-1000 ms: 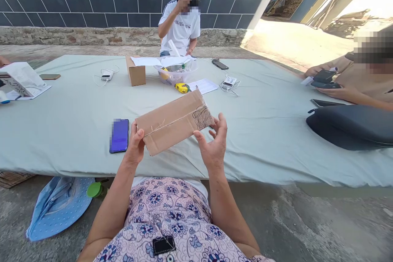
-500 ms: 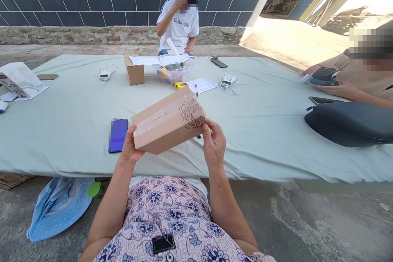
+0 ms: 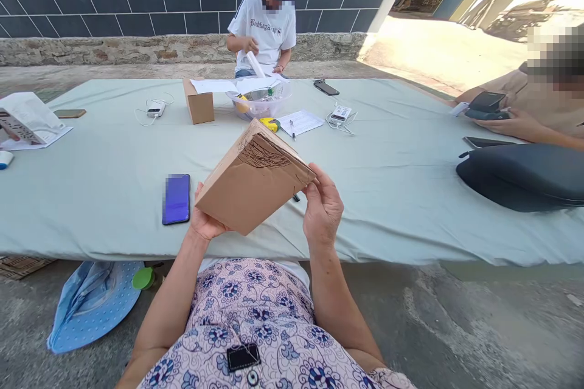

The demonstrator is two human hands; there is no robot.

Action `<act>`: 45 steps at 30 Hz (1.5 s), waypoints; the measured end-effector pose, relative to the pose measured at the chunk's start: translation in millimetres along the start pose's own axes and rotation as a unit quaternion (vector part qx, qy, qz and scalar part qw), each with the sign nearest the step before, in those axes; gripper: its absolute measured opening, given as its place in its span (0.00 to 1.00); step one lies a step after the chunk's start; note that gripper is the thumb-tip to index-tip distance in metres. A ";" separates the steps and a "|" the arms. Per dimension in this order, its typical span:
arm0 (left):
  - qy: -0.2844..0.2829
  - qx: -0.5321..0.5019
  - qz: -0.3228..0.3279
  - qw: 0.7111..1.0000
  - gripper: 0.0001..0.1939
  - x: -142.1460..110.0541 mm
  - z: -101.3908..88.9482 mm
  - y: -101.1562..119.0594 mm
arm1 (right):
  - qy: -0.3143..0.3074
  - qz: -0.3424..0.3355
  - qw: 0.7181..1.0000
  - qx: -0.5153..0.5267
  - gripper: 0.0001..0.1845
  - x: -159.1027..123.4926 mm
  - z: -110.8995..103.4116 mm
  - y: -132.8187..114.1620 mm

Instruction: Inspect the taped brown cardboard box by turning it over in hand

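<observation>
I hold a brown cardboard box [image 3: 249, 185] above the near edge of the cloth-covered table [image 3: 114, 194]. It is tilted up on end, with a scribbled end face turned upward. My left hand [image 3: 205, 225] cups its lower left corner from beneath, mostly hidden by the box. My right hand [image 3: 323, 206] grips the right edge, fingers curled onto the box. A blue-screened phone [image 3: 176, 198] lies on the cloth just left of my left hand.
Across the table a person in a white shirt [image 3: 263, 27] sits behind a small cardboard box [image 3: 199, 103], a clear tub [image 3: 261, 103], papers and a yellow tape measure [image 3: 272, 124]. At right another person's hands [image 3: 506, 124] hold a phone, beside a dark bag [image 3: 524, 179].
I have turned the box from lying flat with its taped face up to standing on end, scribbled end up. My right hand closed on its edge. The far person lowered a hand.
</observation>
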State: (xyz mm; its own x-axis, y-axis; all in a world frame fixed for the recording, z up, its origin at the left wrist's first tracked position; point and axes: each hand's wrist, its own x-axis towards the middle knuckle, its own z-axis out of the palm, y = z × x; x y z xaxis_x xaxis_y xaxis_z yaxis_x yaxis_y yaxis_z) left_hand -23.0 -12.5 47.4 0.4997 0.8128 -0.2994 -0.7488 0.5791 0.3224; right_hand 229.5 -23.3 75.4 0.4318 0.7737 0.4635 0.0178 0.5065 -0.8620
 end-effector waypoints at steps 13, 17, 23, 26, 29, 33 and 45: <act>0.085 0.099 0.154 0.979 0.22 5.3 12.3 -16.0 | 0.007 -0.066 0.995 -0.073 0.28 3.9 -1.0 -2.0; 0.117 0.228 0.231 0.939 0.26 8.0 2.6 -13.4 | -0.007 -0.060 0.995 -0.085 0.27 4.0 -0.7 -3.9; 0.065 0.344 0.215 0.912 0.32 6.6 -6.9 -14.9 | -0.054 -0.094 0.985 -0.131 0.24 -0.6 5.5 -10.1; -0.014 0.380 0.215 0.899 0.45 2.3 -6.0 -15.1 | -0.048 -0.119 0.979 -0.159 0.24 -0.4 6.1 -10.2; -0.057 0.430 0.206 0.877 0.50 -1.5 -5.5 -13.2 | -0.054 -0.114 0.977 -0.171 0.25 0.3 4.7 -8.7; -0.066 0.440 0.206 0.872 0.47 -3.2 -4.8 -12.1 | -0.068 -0.103 0.977 -0.175 0.27 -1.1 3.1 -5.3; 0.014 0.279 0.233 0.932 0.38 2.0 -1.6 -15.6 | -0.152 -0.075 0.979 -0.110 0.25 -6.7 4.1 4.1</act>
State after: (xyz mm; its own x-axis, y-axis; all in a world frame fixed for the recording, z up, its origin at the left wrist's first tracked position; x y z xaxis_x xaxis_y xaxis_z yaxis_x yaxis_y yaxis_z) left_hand -11.0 -20.0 40.3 0.1594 0.9867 -0.0320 -0.5349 0.1135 0.8372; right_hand 223.0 -24.8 69.6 0.1221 0.7911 0.5994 0.2683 0.5551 -0.7873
